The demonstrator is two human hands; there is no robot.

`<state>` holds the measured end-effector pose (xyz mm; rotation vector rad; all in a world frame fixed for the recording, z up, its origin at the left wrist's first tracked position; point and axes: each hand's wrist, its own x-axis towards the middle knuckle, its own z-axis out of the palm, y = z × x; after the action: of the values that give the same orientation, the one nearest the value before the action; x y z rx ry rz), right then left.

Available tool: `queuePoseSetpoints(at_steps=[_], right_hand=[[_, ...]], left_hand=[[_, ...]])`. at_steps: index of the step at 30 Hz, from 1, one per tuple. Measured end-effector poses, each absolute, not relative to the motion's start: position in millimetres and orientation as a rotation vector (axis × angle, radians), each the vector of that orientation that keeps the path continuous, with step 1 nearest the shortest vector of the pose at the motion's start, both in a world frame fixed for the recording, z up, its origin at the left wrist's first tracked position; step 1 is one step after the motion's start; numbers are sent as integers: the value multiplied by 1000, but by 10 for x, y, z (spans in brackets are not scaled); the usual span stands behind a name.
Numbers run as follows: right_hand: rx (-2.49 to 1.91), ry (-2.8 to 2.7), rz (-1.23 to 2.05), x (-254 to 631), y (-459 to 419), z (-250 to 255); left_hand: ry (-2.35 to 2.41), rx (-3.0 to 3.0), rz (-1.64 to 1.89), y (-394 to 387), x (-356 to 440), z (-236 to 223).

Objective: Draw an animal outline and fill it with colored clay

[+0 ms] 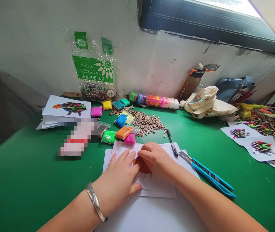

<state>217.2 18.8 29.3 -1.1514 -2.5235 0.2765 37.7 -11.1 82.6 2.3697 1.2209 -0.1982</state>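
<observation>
My left hand [119,177] lies spread on a sheet of white paper [163,188], a silver bangle [95,201] at its wrist. Its fingertips reach the edge of a flat brown-orange patch of modelling clay [145,168] on the sheet. From the other side, my right hand [158,159] bends over that patch, fingers curled together against the clay. Its fingertips are partly hidden. Below the clay, two small drawn legs show on the paper. More white sheets lie underneath.
Packets of coloured clay [125,132] and loose sunflower seeds [149,122] lie beyond the paper. To the right are a black pen [172,143], a blue utility knife [210,174] and seed-decorated pictures [261,146]. A turtle picture [66,106] tops a stack at left. A bottle [190,83] stands behind.
</observation>
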Motion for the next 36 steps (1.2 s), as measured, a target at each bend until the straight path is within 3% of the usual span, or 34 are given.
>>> queuePoseSetpoints(at_steps=[36], right_hand=[[-946,-2613,200,2107,238,287]], left_hand=[[1274,2313,-246,-129,338,864]])
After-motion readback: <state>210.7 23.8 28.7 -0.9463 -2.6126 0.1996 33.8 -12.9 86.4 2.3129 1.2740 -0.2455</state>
